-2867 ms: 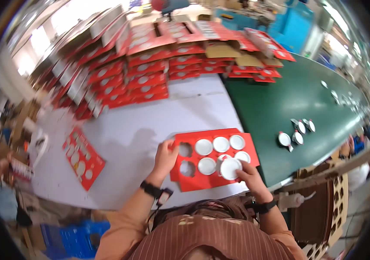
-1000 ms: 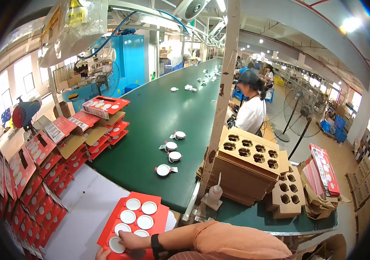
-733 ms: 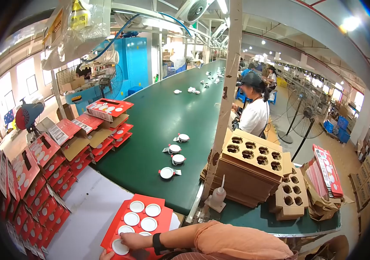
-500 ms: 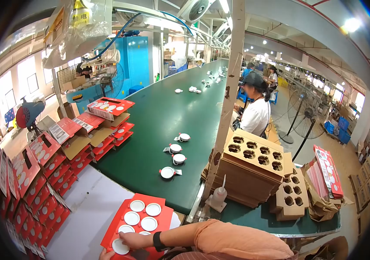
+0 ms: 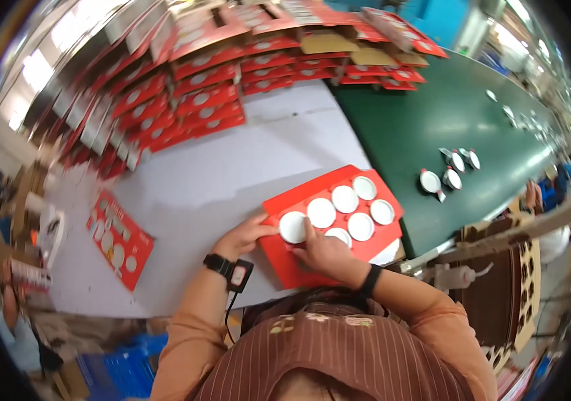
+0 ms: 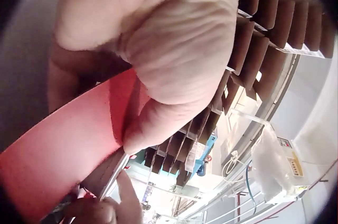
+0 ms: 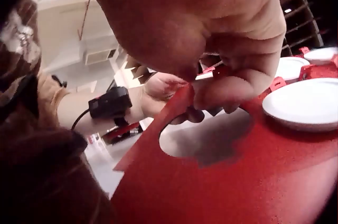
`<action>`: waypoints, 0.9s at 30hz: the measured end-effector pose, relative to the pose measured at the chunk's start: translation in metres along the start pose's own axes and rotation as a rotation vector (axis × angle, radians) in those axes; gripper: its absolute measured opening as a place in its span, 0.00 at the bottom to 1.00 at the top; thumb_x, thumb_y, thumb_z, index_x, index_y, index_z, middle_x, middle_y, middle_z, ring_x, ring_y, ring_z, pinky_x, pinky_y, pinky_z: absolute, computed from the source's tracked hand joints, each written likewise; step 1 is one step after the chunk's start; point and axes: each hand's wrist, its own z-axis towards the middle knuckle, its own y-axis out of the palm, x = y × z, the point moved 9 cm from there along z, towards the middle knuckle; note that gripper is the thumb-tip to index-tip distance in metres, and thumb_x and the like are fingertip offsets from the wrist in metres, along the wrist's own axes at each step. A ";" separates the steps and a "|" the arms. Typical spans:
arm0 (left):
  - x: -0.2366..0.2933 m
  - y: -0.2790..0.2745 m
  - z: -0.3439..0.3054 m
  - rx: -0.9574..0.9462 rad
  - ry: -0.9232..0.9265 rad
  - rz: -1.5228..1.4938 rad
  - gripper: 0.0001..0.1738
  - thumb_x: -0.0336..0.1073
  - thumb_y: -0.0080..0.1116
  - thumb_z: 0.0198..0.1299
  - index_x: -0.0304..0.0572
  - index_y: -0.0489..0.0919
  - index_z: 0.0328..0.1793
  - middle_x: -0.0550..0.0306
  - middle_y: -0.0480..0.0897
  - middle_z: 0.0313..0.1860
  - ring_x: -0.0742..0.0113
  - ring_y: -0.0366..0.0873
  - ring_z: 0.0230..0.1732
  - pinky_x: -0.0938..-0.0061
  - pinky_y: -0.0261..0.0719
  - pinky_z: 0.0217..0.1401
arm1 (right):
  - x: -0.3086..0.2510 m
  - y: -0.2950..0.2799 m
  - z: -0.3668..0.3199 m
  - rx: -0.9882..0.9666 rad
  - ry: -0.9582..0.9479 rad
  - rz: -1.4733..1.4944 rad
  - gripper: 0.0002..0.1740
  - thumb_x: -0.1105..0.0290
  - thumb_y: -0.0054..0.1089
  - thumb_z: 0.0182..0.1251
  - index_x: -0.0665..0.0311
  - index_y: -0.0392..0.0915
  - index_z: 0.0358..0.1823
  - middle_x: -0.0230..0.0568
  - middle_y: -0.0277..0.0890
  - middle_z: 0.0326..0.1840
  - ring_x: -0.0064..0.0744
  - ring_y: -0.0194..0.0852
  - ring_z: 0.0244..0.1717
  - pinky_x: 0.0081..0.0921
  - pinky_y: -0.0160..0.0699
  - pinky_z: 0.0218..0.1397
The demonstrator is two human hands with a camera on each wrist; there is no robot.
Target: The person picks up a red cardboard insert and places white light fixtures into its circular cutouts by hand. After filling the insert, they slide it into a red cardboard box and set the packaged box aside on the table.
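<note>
A red card tray lies slightly turned near the table's front edge, with several round white cups seated in its cutouts. My left hand grips the tray's left edge; thumb and fingers pinch the red card in the left wrist view. Over the tray, my right hand reaches leftward with its thumb on the end white cup of the far row. Its fingers are curled in the right wrist view, beside a cutout without a cup. Their tips are partly hidden.
Red printed boxes stand stacked along the back of the white table. A flat printed card lies at left. Several cups sit on the green belt at right, near a plastic bottle.
The cup my right hand held over the tray's right side now sits at the far row's left end. The head view swung right and came back; the tray has turned a little.
</note>
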 end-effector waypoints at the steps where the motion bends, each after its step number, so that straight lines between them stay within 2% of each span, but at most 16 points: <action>1: -0.001 0.000 0.004 0.007 -0.039 -0.008 0.30 0.29 0.55 0.60 0.40 0.63 0.71 0.55 0.74 0.61 0.66 0.74 0.59 0.69 0.73 0.61 | 0.000 -0.005 -0.006 -0.018 -0.029 0.006 0.39 0.53 0.53 0.65 0.80 0.58 0.65 0.48 0.78 0.25 0.39 0.79 0.21 0.35 0.75 0.20; 3: -0.004 -0.007 0.004 0.045 -0.072 -0.001 0.31 0.28 0.55 0.60 0.41 0.63 0.71 0.55 0.74 0.61 0.66 0.74 0.59 0.69 0.74 0.61 | -0.015 0.003 -0.020 -0.144 -0.209 -0.273 0.41 0.51 0.54 0.63 0.78 0.58 0.66 0.42 0.77 0.22 0.33 0.77 0.17 0.29 0.72 0.17; 7: -0.005 -0.006 0.003 0.070 -0.118 0.018 0.32 0.28 0.57 0.59 0.39 0.62 0.71 0.53 0.75 0.60 0.66 0.75 0.57 0.70 0.75 0.59 | -0.013 0.014 -0.019 -0.152 -0.224 -0.276 0.38 0.54 0.52 0.64 0.77 0.59 0.67 0.34 0.75 0.16 0.29 0.75 0.14 0.27 0.68 0.13; 9: -0.003 -0.006 0.004 0.067 -0.108 0.049 0.32 0.30 0.57 0.59 0.38 0.62 0.70 0.53 0.76 0.58 0.67 0.76 0.56 0.71 0.77 0.57 | -0.013 0.026 -0.018 -0.236 -0.238 -0.446 0.34 0.57 0.48 0.66 0.76 0.61 0.66 0.29 0.72 0.12 0.26 0.73 0.12 0.29 0.64 0.10; 11: 0.001 -0.005 0.008 0.009 -0.025 0.078 0.31 0.29 0.57 0.59 0.36 0.63 0.69 0.53 0.76 0.59 0.66 0.76 0.56 0.71 0.75 0.59 | -0.006 0.053 -0.015 -0.192 -0.247 -0.412 0.32 0.59 0.46 0.66 0.76 0.62 0.65 0.29 0.72 0.12 0.25 0.71 0.11 0.30 0.61 0.09; 12: 0.018 0.012 -0.007 0.017 -0.008 0.043 0.30 0.28 0.56 0.59 0.34 0.64 0.68 0.53 0.75 0.60 0.66 0.75 0.57 0.71 0.72 0.61 | -0.007 0.051 -0.018 -0.172 -0.276 -0.425 0.29 0.61 0.47 0.65 0.75 0.65 0.62 0.32 0.73 0.14 0.27 0.72 0.11 0.32 0.62 0.10; 14: 0.007 -0.001 0.005 0.010 0.055 0.043 0.30 0.27 0.55 0.58 0.33 0.64 0.68 0.53 0.75 0.61 0.65 0.73 0.59 0.70 0.71 0.63 | -0.010 0.036 -0.019 -0.155 -0.348 -0.495 0.23 0.64 0.51 0.63 0.70 0.71 0.56 0.44 0.78 0.22 0.33 0.74 0.13 0.36 0.69 0.14; 16: 0.010 0.004 0.003 -0.008 0.062 -0.021 0.30 0.26 0.54 0.58 0.35 0.65 0.69 0.55 0.74 0.61 0.65 0.73 0.60 0.69 0.70 0.64 | 0.011 -0.008 -0.007 -0.187 -0.120 -0.015 0.21 0.64 0.50 0.63 0.65 0.72 0.56 0.50 0.78 0.27 0.43 0.76 0.19 0.41 0.73 0.21; 17: 0.011 0.001 0.002 0.020 0.034 0.029 0.29 0.26 0.54 0.58 0.35 0.65 0.68 0.55 0.74 0.61 0.65 0.73 0.60 0.69 0.69 0.64 | 0.031 -0.033 -0.004 -0.174 0.081 0.095 0.20 0.64 0.52 0.63 0.61 0.73 0.56 0.51 0.77 0.28 0.50 0.77 0.25 0.43 0.75 0.29; 18: 0.017 0.000 -0.002 0.033 0.097 0.038 0.29 0.26 0.55 0.58 0.35 0.66 0.68 0.55 0.74 0.61 0.65 0.73 0.59 0.68 0.69 0.63 | 0.061 -0.049 -0.002 0.014 0.116 0.131 0.19 0.64 0.53 0.62 0.59 0.74 0.54 0.48 0.78 0.30 0.48 0.78 0.29 0.42 0.76 0.31; 20: 0.011 -0.017 -0.001 0.044 0.092 -0.006 0.30 0.26 0.55 0.57 0.35 0.65 0.68 0.54 0.74 0.62 0.63 0.73 0.60 0.67 0.70 0.63 | 0.129 -0.098 -0.004 0.328 0.276 0.061 0.18 0.65 0.54 0.61 0.62 0.75 0.52 0.46 0.78 0.33 0.47 0.78 0.33 0.40 0.77 0.35; 22: 0.024 -0.016 -0.004 0.057 0.137 0.006 0.33 0.25 0.55 0.55 0.35 0.63 0.69 0.51 0.73 0.62 0.58 0.72 0.61 0.61 0.71 0.64 | 0.218 -0.125 -0.023 0.469 0.574 -0.001 0.20 0.62 0.59 0.58 0.62 0.74 0.51 0.50 0.76 0.43 0.50 0.76 0.45 0.42 0.76 0.47; 23: 0.023 -0.022 0.000 0.033 0.157 -0.033 0.34 0.20 0.50 0.53 0.35 0.62 0.70 0.49 0.72 0.63 0.56 0.72 0.62 0.61 0.70 0.66 | 0.258 -0.136 -0.037 0.519 0.697 -0.084 0.23 0.61 0.61 0.57 0.63 0.73 0.53 0.50 0.75 0.46 0.51 0.74 0.48 0.42 0.74 0.50; 24: 0.038 -0.001 -0.011 0.047 0.141 0.016 0.34 0.21 0.49 0.56 0.38 0.60 0.71 0.50 0.72 0.62 0.57 0.74 0.60 0.64 0.76 0.60 | 0.289 -0.143 -0.052 0.554 0.819 -0.142 0.26 0.59 0.63 0.56 0.63 0.72 0.54 0.51 0.74 0.49 0.52 0.73 0.51 0.42 0.73 0.53; 26: 0.023 -0.068 -0.014 0.173 0.300 0.927 0.28 0.29 0.53 0.62 0.43 0.65 0.69 0.51 0.76 0.52 0.60 0.73 0.56 0.65 0.72 0.59 | 0.322 -0.154 -0.067 0.619 0.895 -0.202 0.31 0.56 0.66 0.55 0.64 0.70 0.56 0.51 0.73 0.52 0.53 0.71 0.53 0.43 0.73 0.56; 27: 0.029 -0.065 -0.015 0.309 0.051 0.598 0.29 0.26 0.50 0.60 0.44 0.65 0.70 0.49 0.75 0.56 0.61 0.75 0.51 0.68 0.75 0.53 | 0.339 -0.149 -0.070 0.576 0.949 -0.193 0.32 0.54 0.66 0.54 0.65 0.71 0.56 0.52 0.72 0.53 0.52 0.71 0.54 0.43 0.73 0.56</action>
